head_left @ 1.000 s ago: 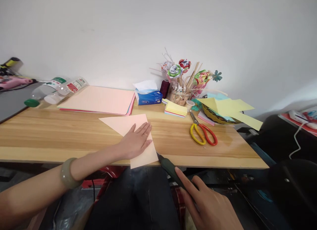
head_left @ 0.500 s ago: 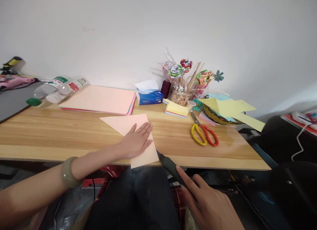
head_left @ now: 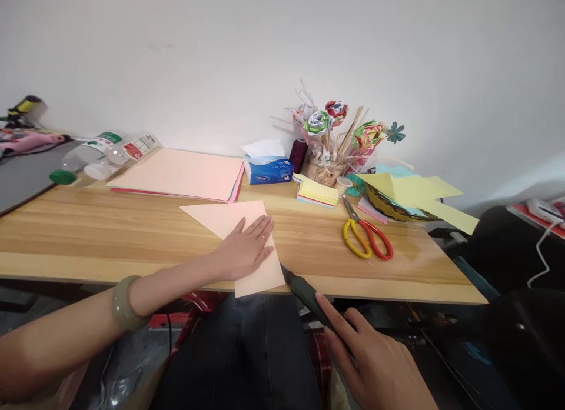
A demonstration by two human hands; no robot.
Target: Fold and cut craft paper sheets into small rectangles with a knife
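Observation:
A folded sheet of pale pink paper [head_left: 253, 283] lies on the wooden table, one corner sticking out past the front edge. My left hand [head_left: 247, 251] rests on it, palm down with fingers stretched out, pressing it flat. My right hand [head_left: 366, 345] is wrapped round a dark green utility knife [head_left: 304, 295], index finger laid along its top. The knife's blade touches or nearly touches the paper's right edge close to its lower right corner; I cannot tell whether it is inside the fold.
Scissors [head_left: 366, 236] with yellow and red handles lie to the right. Behind them sits a basket [head_left: 384, 207] with yellow paper. At the back are a paper stack [head_left: 180, 173], a tissue pack [head_left: 269, 170], sticky notes [head_left: 318, 192], paper flowers [head_left: 318, 122] and plastic bottles [head_left: 99, 169].
The view has shifted slightly. Both hands, the paper and the utility knife keep nearly the same places relative to one another.

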